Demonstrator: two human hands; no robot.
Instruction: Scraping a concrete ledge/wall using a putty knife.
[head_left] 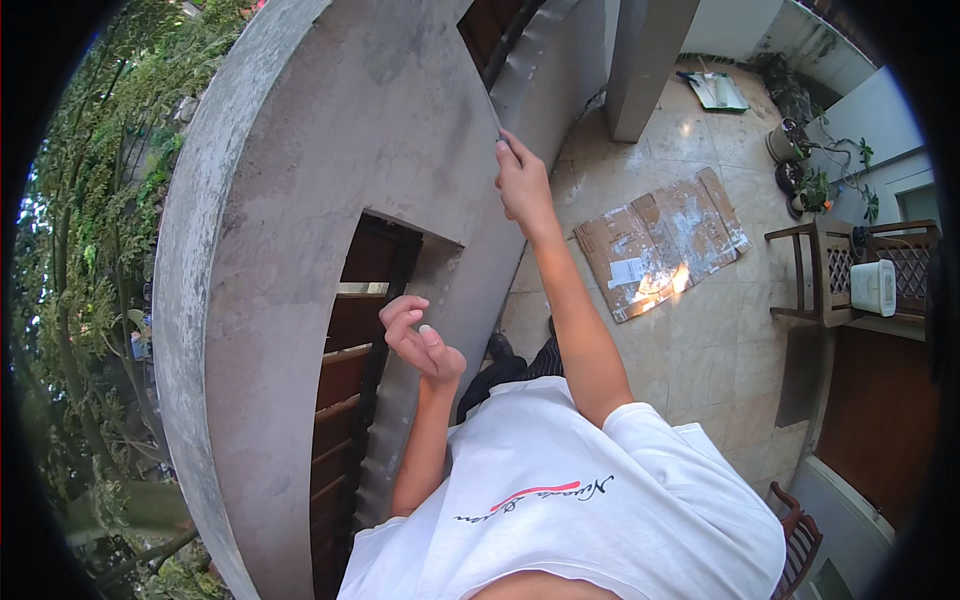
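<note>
Up by the grey wall (330,130), my right hand (523,190) is closed round a thin tool (496,118). The tool shows nearly edge-on as a narrow grey strip pointing up along the wall face, so its exact kind is unclear. My right arm is stretched forward. Lower and to the left, my left hand (422,338) is raised with loosely curled fingers, apart from one another, and nothing visible in them. It is beside a rectangular wall opening (375,255) with brown slats behind it.
A paint-spotted flattened cardboard sheet (665,240) lies on the tiled floor. Farther off is a paint tray (718,92). Potted plants (790,140) stand along the right. A white container (873,288) rests on a wooden chair (825,265). Greenery (85,250) grows beyond the wall's left edge.
</note>
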